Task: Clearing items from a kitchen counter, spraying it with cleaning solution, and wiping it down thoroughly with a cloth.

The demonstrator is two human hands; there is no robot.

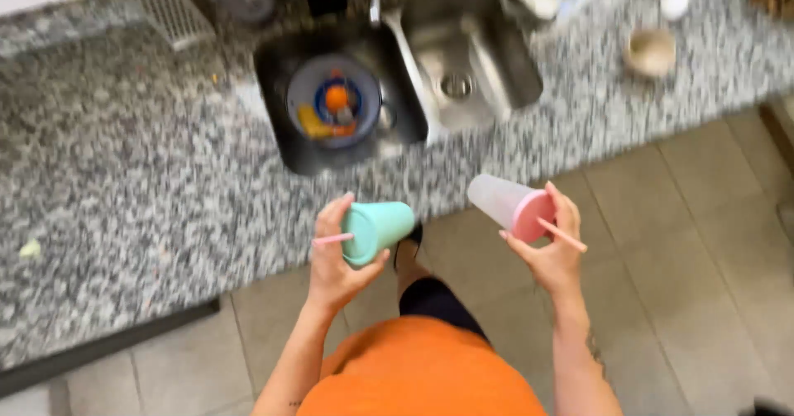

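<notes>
The left hand grips a mint tumbler and the right hand a frosted pink-lidded tumbler, both lying sideways, lids and pink straws toward the person. Beyond, the granite counter holds a double sink, dishes filling its left basin.

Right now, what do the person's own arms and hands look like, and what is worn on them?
Both arms are bare, no sleeves or gloves. The right forearm carries a dark tattoo; the left forearm has a small dark mark near the elbow. Left hand and right hand show no visible rings.
</notes>
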